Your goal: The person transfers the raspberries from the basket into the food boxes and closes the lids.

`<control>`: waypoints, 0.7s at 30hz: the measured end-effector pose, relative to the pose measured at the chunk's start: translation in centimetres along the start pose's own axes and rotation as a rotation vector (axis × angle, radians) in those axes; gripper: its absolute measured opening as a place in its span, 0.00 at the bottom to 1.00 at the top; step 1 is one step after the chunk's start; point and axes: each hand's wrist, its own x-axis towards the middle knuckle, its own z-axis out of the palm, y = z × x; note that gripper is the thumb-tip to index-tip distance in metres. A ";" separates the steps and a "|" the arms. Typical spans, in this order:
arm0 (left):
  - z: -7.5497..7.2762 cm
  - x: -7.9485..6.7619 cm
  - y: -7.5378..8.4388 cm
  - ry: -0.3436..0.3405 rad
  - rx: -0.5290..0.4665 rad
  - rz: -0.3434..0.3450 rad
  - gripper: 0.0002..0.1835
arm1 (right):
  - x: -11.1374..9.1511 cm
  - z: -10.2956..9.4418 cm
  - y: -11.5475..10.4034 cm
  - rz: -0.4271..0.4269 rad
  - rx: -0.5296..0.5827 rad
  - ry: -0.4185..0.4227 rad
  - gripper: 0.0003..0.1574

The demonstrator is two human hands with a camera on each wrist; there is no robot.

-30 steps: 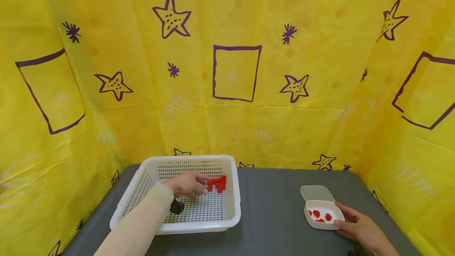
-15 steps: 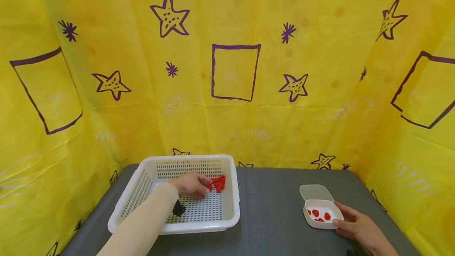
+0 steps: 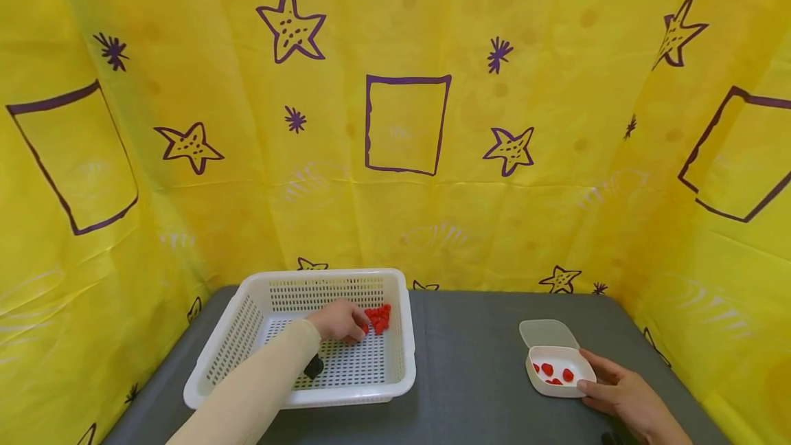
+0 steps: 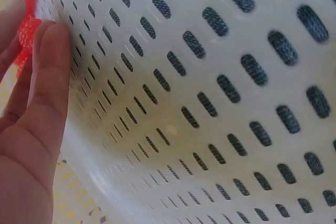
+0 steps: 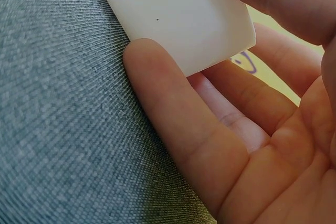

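Note:
In the head view my left hand [image 3: 338, 321] is inside the white perforated basket [image 3: 404, 362], its fingertips at a small pile of red raspberries [image 3: 382, 316] by the basket's right wall. The left wrist view has a bumpy raspberry [image 4: 27, 31] between thumb and fingers, which seem to pinch it; the fingertips are partly cut off. My right hand [image 3: 627, 393] grips the near right corner of a small white plastic box [image 3: 544, 389], thumb on its near side. Several raspberries [image 3: 568, 375] lie in that box. From the right wrist, the box's smooth wall [image 5: 178, 19] shows between the fingers.
A translucent lid [image 3: 548, 332] lies at the box's far side. Both containers stand on a dark grey cloth-covered table [image 3: 469, 362]. A yellow patterned curtain [image 3: 408, 225] closes off the back and both sides.
My left hand has moved slightly right to the pile's edge, and its spread fingers have drawn together. The right hand keeps its grip on the box. The head view has shifted a little.

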 end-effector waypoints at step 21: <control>-0.1 0.0 1.1 0.028 0.151 0.078 0.11 | 0.3 -0.2 0.1 0.029 0.014 0.000 0.52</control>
